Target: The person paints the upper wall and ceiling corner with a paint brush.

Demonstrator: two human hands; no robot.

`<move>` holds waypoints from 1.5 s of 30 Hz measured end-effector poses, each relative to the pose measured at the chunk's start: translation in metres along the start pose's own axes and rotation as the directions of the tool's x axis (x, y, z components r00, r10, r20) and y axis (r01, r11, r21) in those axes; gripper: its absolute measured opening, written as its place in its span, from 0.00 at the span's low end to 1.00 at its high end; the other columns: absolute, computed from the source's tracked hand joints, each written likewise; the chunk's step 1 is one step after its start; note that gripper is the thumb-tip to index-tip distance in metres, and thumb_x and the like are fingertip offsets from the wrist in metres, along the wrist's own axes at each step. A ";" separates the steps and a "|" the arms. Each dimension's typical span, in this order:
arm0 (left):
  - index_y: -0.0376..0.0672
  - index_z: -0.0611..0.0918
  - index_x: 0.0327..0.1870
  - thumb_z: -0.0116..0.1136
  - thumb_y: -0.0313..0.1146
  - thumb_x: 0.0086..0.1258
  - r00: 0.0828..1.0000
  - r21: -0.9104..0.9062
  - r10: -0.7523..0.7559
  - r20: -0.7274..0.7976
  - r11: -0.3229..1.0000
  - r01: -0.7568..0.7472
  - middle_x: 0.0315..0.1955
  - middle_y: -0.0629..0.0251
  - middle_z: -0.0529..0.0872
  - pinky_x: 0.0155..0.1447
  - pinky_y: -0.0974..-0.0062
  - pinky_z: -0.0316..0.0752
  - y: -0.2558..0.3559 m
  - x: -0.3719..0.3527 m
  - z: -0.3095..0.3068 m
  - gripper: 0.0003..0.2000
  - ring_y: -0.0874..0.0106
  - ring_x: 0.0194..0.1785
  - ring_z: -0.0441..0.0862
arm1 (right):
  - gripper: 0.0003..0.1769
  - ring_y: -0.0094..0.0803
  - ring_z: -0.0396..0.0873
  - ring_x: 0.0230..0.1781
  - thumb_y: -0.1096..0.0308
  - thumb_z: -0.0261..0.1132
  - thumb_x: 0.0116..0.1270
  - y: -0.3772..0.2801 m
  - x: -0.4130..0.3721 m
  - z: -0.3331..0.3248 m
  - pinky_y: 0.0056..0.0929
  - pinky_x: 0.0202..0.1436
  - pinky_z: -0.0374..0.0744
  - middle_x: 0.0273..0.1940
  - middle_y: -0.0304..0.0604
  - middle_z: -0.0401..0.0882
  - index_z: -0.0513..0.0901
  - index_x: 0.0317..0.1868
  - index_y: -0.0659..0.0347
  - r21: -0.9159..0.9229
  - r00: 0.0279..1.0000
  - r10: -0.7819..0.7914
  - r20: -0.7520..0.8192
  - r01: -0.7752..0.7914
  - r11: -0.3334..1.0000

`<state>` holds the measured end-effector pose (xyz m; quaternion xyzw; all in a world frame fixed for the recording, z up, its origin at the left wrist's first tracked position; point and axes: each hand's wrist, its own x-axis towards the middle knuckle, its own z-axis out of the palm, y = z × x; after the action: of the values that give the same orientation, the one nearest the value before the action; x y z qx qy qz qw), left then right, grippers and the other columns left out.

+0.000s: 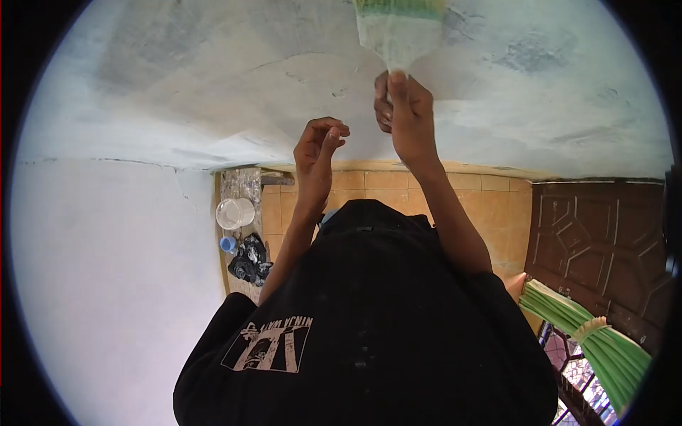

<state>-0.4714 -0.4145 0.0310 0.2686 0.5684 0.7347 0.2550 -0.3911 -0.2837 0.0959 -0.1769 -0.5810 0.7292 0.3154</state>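
Note:
My right hand (406, 117) is closed around the narrow end of a small broom (399, 28) with pale bristles and a green band. The broom runs off the top edge of the view, over a grey plastered surface (213, 85). My left hand (320, 153) is raised just left of and below the right hand. Its fingertips are pinched to the thumb, and I see nothing between them. Both forearms reach out from my black printed T-shirt (369, 334), which fills the bottom of the view.
A second green broom (597, 341), tied with a pale band, lies at the lower right beside a brown panelled door (597, 241). A white bucket (234, 213), a blue cap (228, 244) and black bags (250, 261) sit left of the orange tiles (490, 213).

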 end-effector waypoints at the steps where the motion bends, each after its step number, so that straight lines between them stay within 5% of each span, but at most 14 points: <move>1: 0.40 0.78 0.46 0.54 0.35 0.75 1.000 -0.007 -0.001 0.004 1.000 0.001 0.40 0.68 0.81 0.54 0.76 0.71 0.001 0.001 0.002 0.08 0.77 0.48 0.77 | 0.25 0.12 0.54 0.15 0.45 0.46 0.77 0.007 0.006 -0.003 0.16 0.18 0.52 0.19 0.25 0.58 0.70 0.30 0.57 -0.017 1.000 -0.010 -0.008 0.010 1.000; 4: 0.40 0.77 0.46 0.54 0.35 0.75 0.999 0.001 0.024 0.042 1.000 -0.024 0.39 0.68 0.81 0.54 0.75 0.71 -0.001 0.002 0.004 0.08 0.77 0.48 0.77 | 0.26 0.12 0.54 0.15 0.45 0.46 0.77 0.064 0.008 -0.020 0.17 0.17 0.52 0.18 0.26 0.58 0.68 0.27 0.56 -0.097 0.999 -0.053 -0.004 0.052 0.994; 7: 0.40 0.78 0.46 0.54 0.35 0.75 0.999 -0.023 0.001 0.045 1.000 0.000 0.39 0.68 0.81 0.54 0.75 0.71 0.000 0.000 0.005 0.08 0.77 0.48 0.77 | 0.26 0.13 0.54 0.15 0.45 0.46 0.77 0.097 -0.025 -0.016 0.17 0.17 0.51 0.18 0.26 0.57 0.66 0.27 0.55 -0.078 0.992 0.112 -0.055 -0.116 0.990; 13: 0.40 0.78 0.46 0.55 0.35 0.75 0.999 0.010 -0.017 0.040 1.000 0.017 0.40 0.68 0.82 0.53 0.76 0.70 0.001 0.001 0.004 0.09 0.77 0.48 0.77 | 0.20 0.17 0.53 0.16 0.58 0.50 0.75 0.013 -0.011 -0.002 0.21 0.20 0.54 0.17 0.29 0.57 0.67 0.25 0.58 0.143 0.989 0.142 -0.047 -0.134 0.981; 16: 0.40 0.78 0.46 0.55 0.35 0.75 0.999 0.003 -0.012 0.034 1.000 0.012 0.40 0.68 0.82 0.53 0.76 0.70 0.001 0.003 0.006 0.08 0.77 0.48 0.77 | 0.25 0.14 0.53 0.15 0.45 0.44 0.78 0.004 0.010 -0.004 0.17 0.17 0.51 0.18 0.26 0.57 0.67 0.30 0.57 0.038 1.000 -0.012 0.016 0.011 0.999; 19: 0.40 0.78 0.46 0.54 0.35 0.75 0.999 -0.008 -0.009 0.045 1.000 0.010 0.40 0.67 0.82 0.53 0.76 0.70 0.001 0.006 0.006 0.08 0.77 0.47 0.77 | 0.22 0.17 0.54 0.16 0.54 0.48 0.76 0.042 0.015 -0.013 0.22 0.20 0.56 0.17 0.29 0.57 0.66 0.25 0.58 -0.006 1.000 -0.001 -0.001 0.001 1.000; 20: 0.40 0.78 0.46 0.54 0.35 0.75 0.999 -0.010 -0.001 0.043 1.000 0.001 0.40 0.67 0.82 0.53 0.76 0.70 0.001 0.006 0.006 0.08 0.77 0.47 0.77 | 0.25 0.18 0.55 0.17 0.49 0.46 0.77 0.064 0.012 -0.017 0.23 0.21 0.57 0.17 0.30 0.58 0.66 0.24 0.58 -0.093 1.000 -0.009 -0.010 0.008 0.996; 24: 0.40 0.78 0.46 0.54 0.34 0.75 1.000 -0.009 0.016 0.023 1.000 -0.015 0.40 0.67 0.81 0.53 0.76 0.70 0.002 0.002 0.004 0.08 0.77 0.47 0.77 | 0.28 0.18 0.55 0.17 0.45 0.47 0.76 0.101 -0.028 -0.019 0.24 0.21 0.56 0.17 0.31 0.60 0.67 0.25 0.58 -0.116 0.972 0.221 -0.081 -0.229 0.966; 30: 0.40 0.78 0.46 0.54 0.34 0.75 0.999 0.006 0.012 0.032 1.000 -0.012 0.40 0.68 0.81 0.53 0.76 0.70 -0.003 0.004 0.004 0.08 0.77 0.48 0.77 | 0.25 0.13 0.52 0.15 0.47 0.45 0.78 0.023 -0.014 -0.008 0.17 0.18 0.51 0.18 0.26 0.56 0.68 0.29 0.58 0.026 0.997 -0.059 0.044 0.058 0.998; 32: 0.40 0.78 0.46 0.54 0.34 0.75 0.999 0.018 0.017 0.045 1.000 -0.018 0.40 0.68 0.82 0.53 0.76 0.70 -0.004 0.003 0.005 0.08 0.77 0.48 0.77 | 0.25 0.13 0.53 0.15 0.47 0.43 0.79 0.019 -0.002 -0.008 0.17 0.18 0.52 0.18 0.26 0.56 0.67 0.29 0.57 0.049 0.999 -0.018 0.028 0.016 0.999; 35: 0.40 0.78 0.46 0.54 0.34 0.75 0.998 0.008 0.024 0.050 1.000 -0.024 0.40 0.68 0.82 0.53 0.76 0.70 -0.005 0.002 0.006 0.08 0.77 0.48 0.77 | 0.18 0.20 0.57 0.17 0.62 0.47 0.74 0.071 0.006 -0.022 0.22 0.21 0.58 0.18 0.32 0.61 0.68 0.25 0.60 -0.155 0.999 -0.042 -0.024 0.038 0.987; 39: 0.40 0.78 0.46 0.54 0.35 0.75 1.000 -0.020 0.003 0.019 1.000 -0.003 0.40 0.67 0.82 0.53 0.75 0.70 -0.001 0.001 0.004 0.09 0.77 0.48 0.77 | 0.22 0.19 0.58 0.17 0.54 0.47 0.75 0.091 -0.028 -0.016 0.23 0.20 0.59 0.18 0.31 0.61 0.70 0.26 0.59 -0.080 0.968 0.208 -0.139 -0.220 0.972; 45: 0.39 0.78 0.46 0.54 0.36 0.75 0.999 -0.008 -0.009 0.053 1.000 0.010 0.39 0.68 0.82 0.53 0.75 0.70 0.006 -0.001 -0.019 0.09 0.77 0.47 0.77 | 0.26 0.13 0.50 0.15 0.43 0.46 0.77 0.027 -0.003 0.007 0.18 0.17 0.50 0.17 0.26 0.55 0.66 0.27 0.55 -0.051 0.996 -0.058 -0.075 0.054 0.997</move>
<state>-0.4836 -0.4298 0.0328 0.2842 0.5598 0.7283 0.2746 -0.4003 -0.2944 0.0713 -0.1962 -0.5909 0.6983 0.3531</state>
